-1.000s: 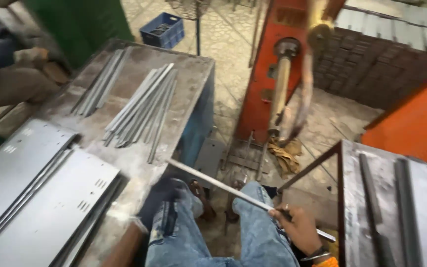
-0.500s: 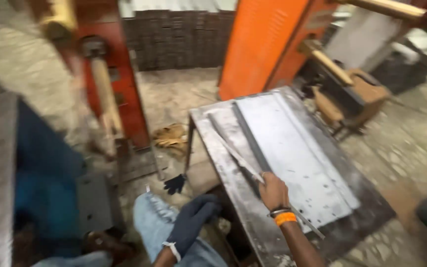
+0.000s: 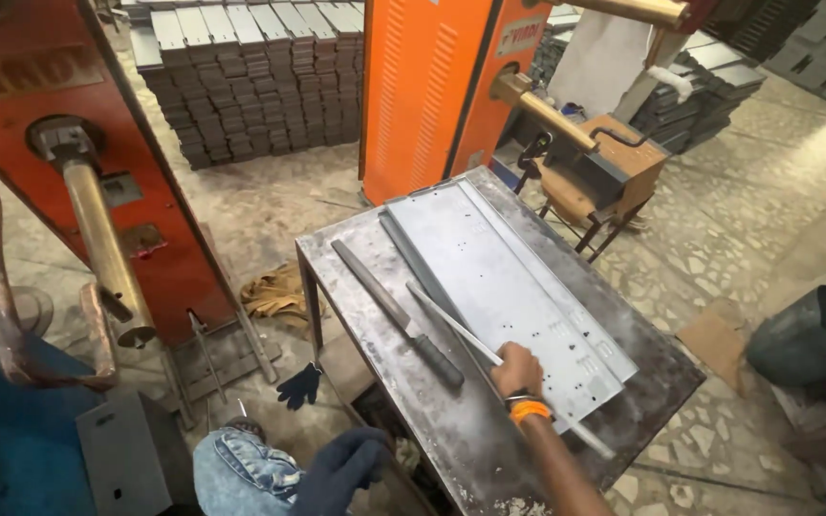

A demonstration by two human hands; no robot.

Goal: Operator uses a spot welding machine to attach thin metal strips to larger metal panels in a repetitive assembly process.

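Right hand [image 3: 518,371], orange band at the wrist: fingers closed around a thin metal strip [image 3: 461,330] lying slantwise on the steel desk [image 3: 461,440], toward its near edge, touching the grey sheet panel [image 3: 499,277]. Left hand [image 3: 341,465], dark glove: off the desk's near left corner, fingers loosely curled, holding nothing. File [image 3: 399,313]: flat beside the strip, toward the left edge.

Near the frame's middle, the counter [image 3: 384,287] is mostly taken up: a metal sheet [image 3: 518,287] covers its right half, a file [image 3: 396,312] lies along the left part, and a thin rod [image 3: 461,330] runs between them under the right hand [image 3: 518,370]. Bare counter shows at its lower left edge. An orange machine [image 3: 432,86] blocks the upper side, a red machine [image 3: 78,143] the left.
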